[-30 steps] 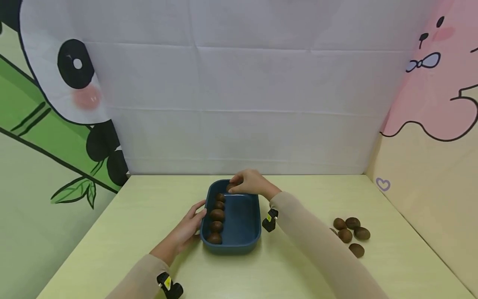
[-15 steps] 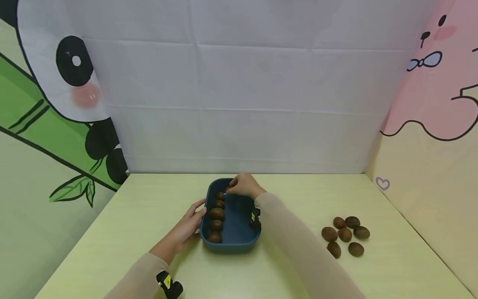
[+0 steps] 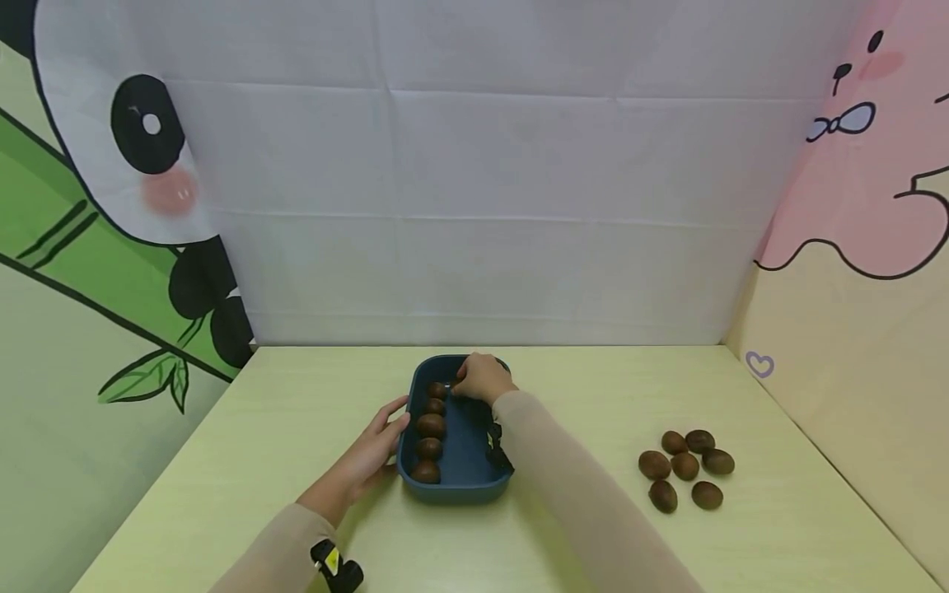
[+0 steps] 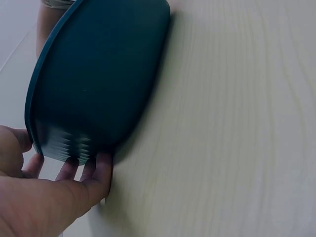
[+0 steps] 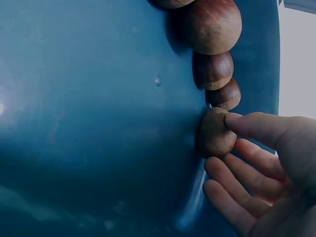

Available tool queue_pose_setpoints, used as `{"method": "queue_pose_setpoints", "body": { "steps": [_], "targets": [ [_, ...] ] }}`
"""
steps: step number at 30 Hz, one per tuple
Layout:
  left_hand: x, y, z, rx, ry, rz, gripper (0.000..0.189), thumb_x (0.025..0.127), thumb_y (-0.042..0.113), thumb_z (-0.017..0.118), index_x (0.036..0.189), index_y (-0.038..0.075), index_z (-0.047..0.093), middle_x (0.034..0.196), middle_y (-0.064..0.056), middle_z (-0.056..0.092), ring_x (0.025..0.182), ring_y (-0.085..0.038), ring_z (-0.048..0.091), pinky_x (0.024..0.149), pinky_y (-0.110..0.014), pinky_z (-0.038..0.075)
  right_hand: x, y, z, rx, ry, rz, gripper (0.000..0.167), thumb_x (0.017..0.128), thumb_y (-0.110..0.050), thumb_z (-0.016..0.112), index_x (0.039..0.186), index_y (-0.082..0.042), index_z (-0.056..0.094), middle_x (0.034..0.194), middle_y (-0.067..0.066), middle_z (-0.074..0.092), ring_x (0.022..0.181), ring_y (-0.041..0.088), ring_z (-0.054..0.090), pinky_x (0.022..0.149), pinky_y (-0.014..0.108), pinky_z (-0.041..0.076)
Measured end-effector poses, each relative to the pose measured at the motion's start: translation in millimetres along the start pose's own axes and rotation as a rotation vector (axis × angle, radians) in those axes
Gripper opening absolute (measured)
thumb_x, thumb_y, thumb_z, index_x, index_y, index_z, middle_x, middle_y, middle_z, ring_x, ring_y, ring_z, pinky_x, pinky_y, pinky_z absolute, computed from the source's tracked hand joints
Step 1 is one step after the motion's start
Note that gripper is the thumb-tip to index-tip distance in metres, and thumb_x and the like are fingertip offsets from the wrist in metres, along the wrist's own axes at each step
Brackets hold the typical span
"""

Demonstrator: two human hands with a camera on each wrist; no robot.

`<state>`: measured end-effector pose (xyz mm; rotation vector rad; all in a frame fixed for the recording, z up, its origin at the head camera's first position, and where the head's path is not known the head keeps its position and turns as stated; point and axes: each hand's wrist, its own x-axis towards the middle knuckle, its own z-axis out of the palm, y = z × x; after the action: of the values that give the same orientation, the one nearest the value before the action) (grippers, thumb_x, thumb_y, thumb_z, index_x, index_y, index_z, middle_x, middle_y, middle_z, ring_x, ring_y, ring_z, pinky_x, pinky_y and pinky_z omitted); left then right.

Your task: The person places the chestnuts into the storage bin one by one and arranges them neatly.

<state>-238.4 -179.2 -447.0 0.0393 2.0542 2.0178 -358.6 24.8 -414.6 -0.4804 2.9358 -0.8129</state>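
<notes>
A deep blue plastic bin stands on the table. My left hand holds it at its left side; in the left wrist view its fingertips lie against the ribbed outer wall, with the thumb at the rim. Inside, several brown chestnuts form a row along the left wall. My right hand reaches into the far end of the bin. In the right wrist view it pinches a chestnut between thumb and fingers, right at the end of the row.
Several loose chestnuts lie in a group on the pale wood table to the right. A white creased backdrop rises behind the table, with cartoon-printed panels at the sides.
My right hand has gone lower into the far left corner of the bin with the chestnut, its arm shifting left and uncovering more loose chestnuts. My left hand keeps its place.
</notes>
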Motion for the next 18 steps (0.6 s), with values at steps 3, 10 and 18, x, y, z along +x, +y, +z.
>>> {"method": "queue_pose_setpoints", "body": {
  "steps": [3, 10, 18],
  "targets": [
    [-0.6, -0.3, -0.1, -0.001, 0.002, -0.001, 0.054, 0.110, 0.033, 0.040, 0.159, 0.022, 0.020, 0.151, -0.023, 0.034, 0.138, -0.043, 0.041, 0.103, -0.064, 0.036, 5.7, 6, 6, 0.006, 0.009, -0.025, 0.024, 0.084, -0.021, 0.082, 0.103, -0.007, 0.077, 0.103, 0.007, 0.072, 0.095, 0.024, 0.067, 0.082, 0.037, 0.055],
    [0.2, -1.6, 0.3, -0.002, 0.004, 0.002, 0.054, 0.110, 0.034, 0.041, 0.159, 0.022, 0.020, 0.150, -0.022, 0.034, 0.136, -0.042, 0.043, 0.101, -0.059, 0.041, -3.9, -2, 0, 0.025, 0.020, 0.000, 0.028, 0.086, -0.018, 0.080, 0.109, -0.001, 0.075, 0.110, 0.012, 0.071, 0.103, 0.029, 0.066, 0.087, 0.037, 0.054],
    [0.2, -3.3, 0.1, -0.010, 0.000, 0.021, 0.057, 0.109, 0.037, 0.044, 0.159, 0.023, 0.020, 0.149, -0.022, 0.035, 0.135, -0.041, 0.044, 0.101, -0.060, 0.040, -7.1, -7, -6, 0.020, 0.021, -0.011, 0.022, 0.087, -0.017, 0.079, 0.106, -0.005, 0.077, 0.110, 0.012, 0.072, 0.100, 0.030, 0.067, 0.084, 0.041, 0.054]
  ]
}}
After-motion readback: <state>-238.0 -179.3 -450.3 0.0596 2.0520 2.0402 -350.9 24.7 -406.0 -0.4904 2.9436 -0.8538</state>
